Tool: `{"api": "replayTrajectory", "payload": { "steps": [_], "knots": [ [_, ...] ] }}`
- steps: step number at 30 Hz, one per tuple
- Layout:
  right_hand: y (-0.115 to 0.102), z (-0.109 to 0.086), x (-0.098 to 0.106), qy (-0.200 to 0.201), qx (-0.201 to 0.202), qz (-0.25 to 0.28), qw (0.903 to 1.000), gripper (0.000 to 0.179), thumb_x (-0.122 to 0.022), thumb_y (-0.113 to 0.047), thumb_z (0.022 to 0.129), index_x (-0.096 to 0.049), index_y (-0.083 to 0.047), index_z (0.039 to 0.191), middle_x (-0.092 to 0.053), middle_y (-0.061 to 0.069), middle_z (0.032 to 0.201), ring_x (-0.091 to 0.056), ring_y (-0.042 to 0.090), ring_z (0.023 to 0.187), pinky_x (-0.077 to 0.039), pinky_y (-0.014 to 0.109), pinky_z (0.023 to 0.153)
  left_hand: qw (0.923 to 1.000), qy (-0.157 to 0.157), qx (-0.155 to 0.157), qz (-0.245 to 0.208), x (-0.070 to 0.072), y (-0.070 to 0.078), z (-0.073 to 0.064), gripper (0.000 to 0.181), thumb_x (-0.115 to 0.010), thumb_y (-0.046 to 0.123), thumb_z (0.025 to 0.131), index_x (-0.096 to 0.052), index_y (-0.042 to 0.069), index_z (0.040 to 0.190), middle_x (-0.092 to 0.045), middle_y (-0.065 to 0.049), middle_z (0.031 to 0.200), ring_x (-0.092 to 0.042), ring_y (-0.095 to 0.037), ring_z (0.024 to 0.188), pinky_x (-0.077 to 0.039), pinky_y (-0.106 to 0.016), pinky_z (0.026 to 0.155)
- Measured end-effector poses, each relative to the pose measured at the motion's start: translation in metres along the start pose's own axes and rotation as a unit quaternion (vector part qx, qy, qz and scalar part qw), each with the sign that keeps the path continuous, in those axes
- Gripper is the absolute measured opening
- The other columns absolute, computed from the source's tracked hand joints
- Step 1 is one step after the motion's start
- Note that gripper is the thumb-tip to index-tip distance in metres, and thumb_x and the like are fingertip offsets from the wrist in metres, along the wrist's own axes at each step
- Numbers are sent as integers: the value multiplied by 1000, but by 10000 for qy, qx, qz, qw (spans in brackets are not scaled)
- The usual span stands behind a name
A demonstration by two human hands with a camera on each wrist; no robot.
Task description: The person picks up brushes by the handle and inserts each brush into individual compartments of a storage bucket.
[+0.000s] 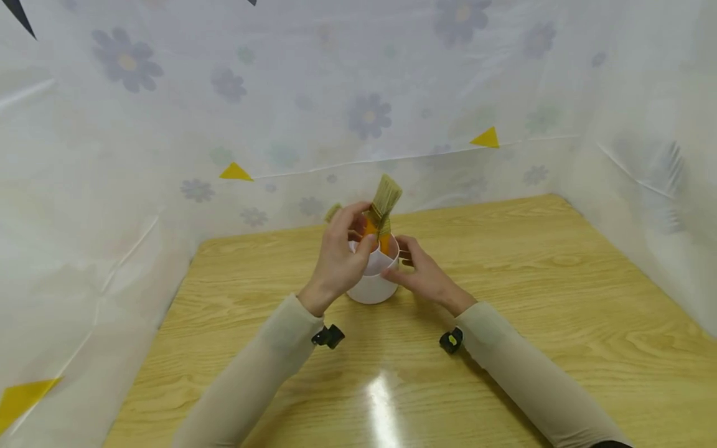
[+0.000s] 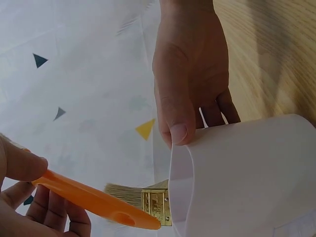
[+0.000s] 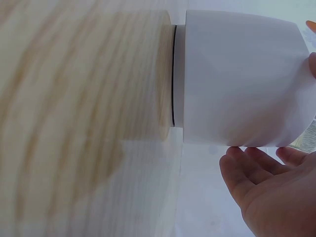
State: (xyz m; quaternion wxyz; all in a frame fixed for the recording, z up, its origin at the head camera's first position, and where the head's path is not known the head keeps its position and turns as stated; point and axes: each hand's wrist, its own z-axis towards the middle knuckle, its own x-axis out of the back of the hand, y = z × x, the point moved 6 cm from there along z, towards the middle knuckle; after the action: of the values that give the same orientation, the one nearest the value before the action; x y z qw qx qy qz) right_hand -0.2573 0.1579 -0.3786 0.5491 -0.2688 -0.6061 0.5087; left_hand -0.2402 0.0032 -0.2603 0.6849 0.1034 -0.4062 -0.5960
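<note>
A paintbrush (image 2: pixel 91 200) with a flat orange handle is pinched in my left hand (image 1: pixel 342 252), bristles up and leaning right, handle tip near the rim of a white cup-like holder (image 1: pixel 372 289). The holder stands upright on the table and shows a slanted edge inside its mouth. My right hand (image 1: pixel 422 274) grips its right side, thumb at the front rim and fingertips (image 3: pixel 234 160) against the wall. A second paintbrush (image 2: pixel 155 205) stands in the holder, its handle largely hidden by the wall. Another brush head (image 1: pixel 333 211) shows behind my left hand; its lower part is hidden.
The wood-grain table (image 1: pixel 532 267) extends around the holder. Behind it hangs a pale sheet (image 1: pixel 302 112) with flowers and triangles, and similar sheets close both sides. Each sleeve cuff has a small black camera (image 1: pixel 329 336) strapped below it.
</note>
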Motion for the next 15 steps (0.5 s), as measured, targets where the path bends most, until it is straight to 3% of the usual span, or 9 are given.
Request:
{"api": "replayTrajectory", "payload": {
  "steps": [7, 15],
  "knots": [
    [23, 8, 0, 236, 89, -61, 9997, 80, -68, -47, 85, -25, -22, 148, -34, 0, 147, -38, 29, 131, -36, 51, 103, 9997, 50, 17, -253, -4, -6, 0, 49, -61, -9, 84, -52, 2, 131, -54, -15, 98, -54, -26, 84, -50, -37, 69],
    [19, 7, 0, 139, 69, 9, 9999, 80, -68, -42, 86, -23, -20, 149, -31, 5, 150, -36, 31, 133, -33, 53, 105, 9997, 3, 122, -208, -8, -15, -3, 51, -62, -7, 83, -52, 5, 132, -54, -11, 98, -54, -20, 84, -50, -32, 69]
  ]
}}
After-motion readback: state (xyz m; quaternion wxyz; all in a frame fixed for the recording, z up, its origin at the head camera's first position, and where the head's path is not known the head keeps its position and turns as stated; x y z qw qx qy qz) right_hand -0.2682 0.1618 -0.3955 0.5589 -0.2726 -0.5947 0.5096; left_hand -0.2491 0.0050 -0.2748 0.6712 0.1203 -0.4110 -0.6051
